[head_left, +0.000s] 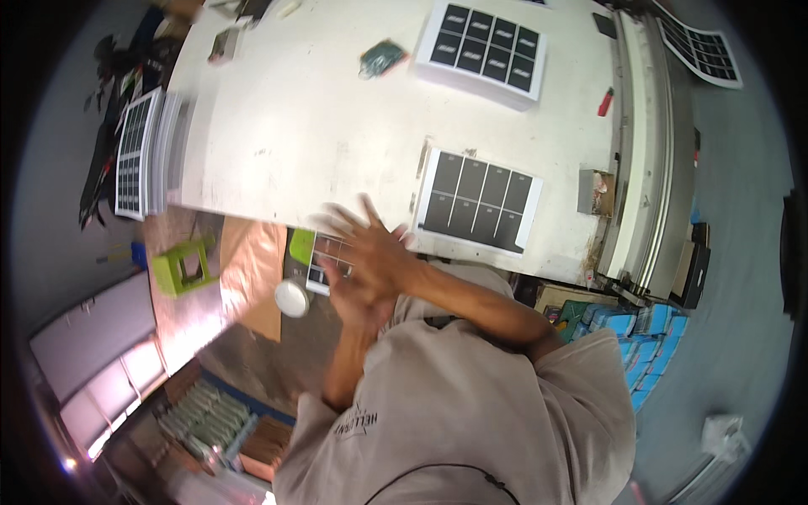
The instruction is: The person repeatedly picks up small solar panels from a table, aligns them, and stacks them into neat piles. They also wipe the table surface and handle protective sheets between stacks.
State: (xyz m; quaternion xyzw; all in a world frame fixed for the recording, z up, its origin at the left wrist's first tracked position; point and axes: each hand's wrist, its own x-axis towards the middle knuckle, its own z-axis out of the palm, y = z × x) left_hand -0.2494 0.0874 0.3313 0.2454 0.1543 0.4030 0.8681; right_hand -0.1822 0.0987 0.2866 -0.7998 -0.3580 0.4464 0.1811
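Both of my hands are together just off the table's near edge, low and left of the middle. My right hand [376, 251] lies across the left one, its fingers stretched out, apart and smeared by motion. Under it is my left hand [358, 305]; a thumb shows, but most of its fingers are hidden. Below and beside the hands is a printed sheet [317, 279] with dark rectangles and white borders, partly covered by them. To the right of the hands, a similar sheet [478, 202] of dark panels rests flat on the white table [295, 126].
A thick stack of printed sheets [480, 50] stands far on the table, beside a dark green packet [383, 59]. At the right are a red cutter [605, 102], a small box [597, 192] and a long metal rail [648, 168]. Another stack [139, 156] is at the left edge.
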